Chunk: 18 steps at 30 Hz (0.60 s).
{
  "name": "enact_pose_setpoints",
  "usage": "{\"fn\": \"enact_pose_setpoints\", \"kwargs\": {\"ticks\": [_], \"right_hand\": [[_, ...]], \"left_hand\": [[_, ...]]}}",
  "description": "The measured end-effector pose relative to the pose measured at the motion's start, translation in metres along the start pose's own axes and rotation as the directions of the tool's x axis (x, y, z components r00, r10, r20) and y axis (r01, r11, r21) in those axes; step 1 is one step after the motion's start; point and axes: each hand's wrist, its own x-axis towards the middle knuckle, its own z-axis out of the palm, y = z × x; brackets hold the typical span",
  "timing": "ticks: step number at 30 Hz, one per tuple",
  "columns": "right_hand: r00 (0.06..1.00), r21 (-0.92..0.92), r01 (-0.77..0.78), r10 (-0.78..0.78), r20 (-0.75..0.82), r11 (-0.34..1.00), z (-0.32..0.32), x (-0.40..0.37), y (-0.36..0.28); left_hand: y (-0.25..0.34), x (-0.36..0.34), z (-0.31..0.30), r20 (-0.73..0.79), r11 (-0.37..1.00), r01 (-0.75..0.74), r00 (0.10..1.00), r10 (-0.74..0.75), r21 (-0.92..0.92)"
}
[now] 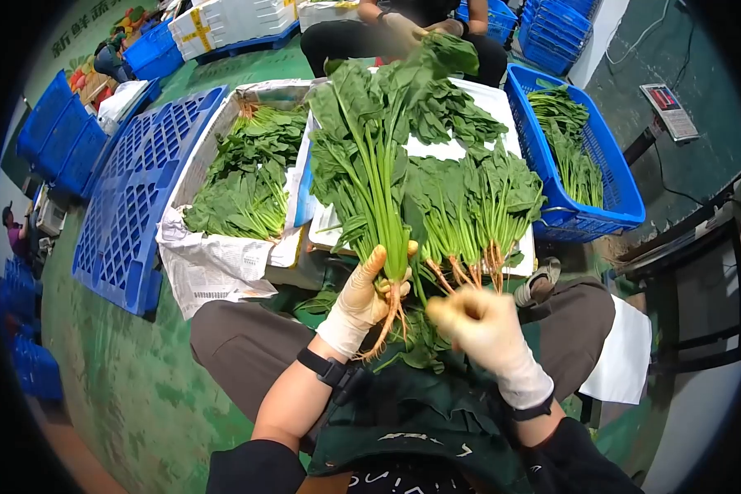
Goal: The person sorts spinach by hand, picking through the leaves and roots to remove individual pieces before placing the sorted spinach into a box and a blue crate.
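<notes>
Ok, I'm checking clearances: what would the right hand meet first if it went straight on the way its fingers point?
Probably the roots of the spinach bunch held in the left hand; the right hand is blurred and depth is unclear, so it might pass them.

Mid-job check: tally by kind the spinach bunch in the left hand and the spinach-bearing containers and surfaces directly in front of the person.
Spinach bunch in left hand: 1
Newspaper-lined box: 1
White work surface: 1
Blue basket: 1
Total: 4
</notes>
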Motion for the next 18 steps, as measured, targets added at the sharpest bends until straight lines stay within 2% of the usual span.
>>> {"fn": "enact_pose_setpoints", "kwargs": {"ticks": [2,4,5,6,7,9,13,14,17,18], "right_hand": [[0.929,-0.024,0.248,-0.244,-0.279,0.969,0.013,0.020,-0.004],[0.919,-0.030,0.308,-0.306,-0.247,0.951,0.026,0.037,0.003],[0.936,0.045,0.269,-0.250,-0.246,0.962,0.027,0.035,0.003],[0.935,0.043,0.273,-0.255,-0.246,0.961,0.030,0.039,0.007],[0.892,0.015,0.335,-0.312,-0.328,0.942,0.037,0.045,0.019],[0.794,-0.108,0.416,-0.418,-0.441,0.903,0.041,0.053,0.028],[0.723,-0.252,0.451,-0.516,-0.459,0.856,0.054,0.058,0.032],[0.686,-0.303,0.498,-0.583,-0.435,0.812,0.057,0.058,0.035],[0.716,-0.335,0.483,-0.585,-0.382,0.809,0.063,0.051,0.032],[0.711,-0.284,0.519,-0.591,-0.381,0.807,0.065,0.049,0.033]], "left_hand": [[-0.003,-0.002,0.001,0.047,0.995,0.086,0.995,-0.089,0.054],[-0.008,0.000,0.006,0.066,0.979,-0.005,0.998,-0.008,0.202],[-0.009,0.001,0.010,-0.027,0.958,-0.059,0.997,0.069,0.282],[-0.008,0.002,0.020,-0.111,0.926,-0.106,0.981,0.156,0.362],[-0.010,0.004,0.023,-0.111,0.926,-0.111,0.981,0.160,0.360],[-0.013,0.007,0.026,-0.232,0.876,-0.216,0.911,0.340,0.432],[-0.014,0.012,0.012,-0.332,0.894,-0.215,0.873,0.356,0.393],[-0.020,0.015,0.017,-0.339,0.878,-0.285,0.841,0.422,0.385],[-0.014,0.014,0.014,-0.338,0.884,-0.242,0.858,0.387,0.400],[-0.009,0.013,0.010,-0.333,0.909,-0.198,0.884,0.328,0.368]]}}
